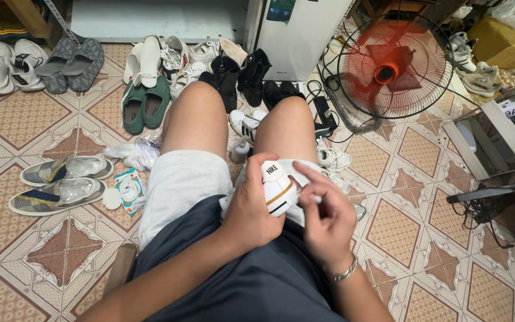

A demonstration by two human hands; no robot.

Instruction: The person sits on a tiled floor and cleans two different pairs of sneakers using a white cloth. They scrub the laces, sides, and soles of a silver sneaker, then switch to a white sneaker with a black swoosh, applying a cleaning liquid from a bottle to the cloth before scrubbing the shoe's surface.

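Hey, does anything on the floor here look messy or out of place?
Yes. Black shoes lie heaped and tipped by the white cabinet, crumpled plastic bags sit beside the left knee, and cables tangle under the fan.

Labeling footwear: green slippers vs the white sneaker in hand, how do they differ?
The green slippers are a pair lying flat on the tiled floor, untouched; the white sneaker is single, raised over the lap. The slippers are open slip-ons; the sneaker is closed, heel up, gripped by the left hand with the right hand touching it. Both are footwear.
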